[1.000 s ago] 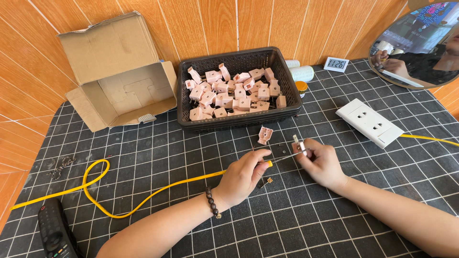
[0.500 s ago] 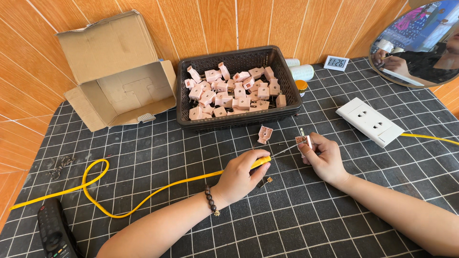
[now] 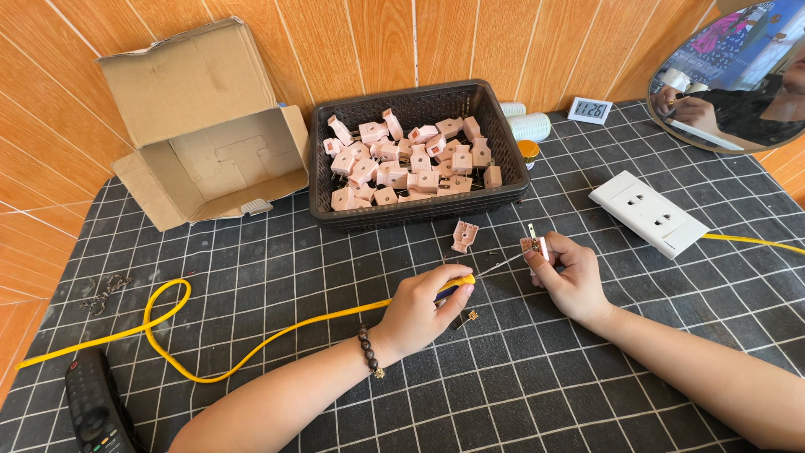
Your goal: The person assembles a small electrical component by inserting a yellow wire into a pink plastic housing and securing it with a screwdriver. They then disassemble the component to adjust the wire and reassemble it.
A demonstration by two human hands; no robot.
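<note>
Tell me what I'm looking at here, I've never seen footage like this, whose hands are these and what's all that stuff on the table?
This is one view from a camera worn on a person's head, looking down at their own two bare hands. The left hand grips a screwdriver with a yellow handle. The right hand pinches a small pink plug part, and the screwdriver's tip points at it. On the gridded black mat lie a black basket full of pink plug parts, an open cardboard box, a yellow cable, a white socket block and a remote control.
</note>
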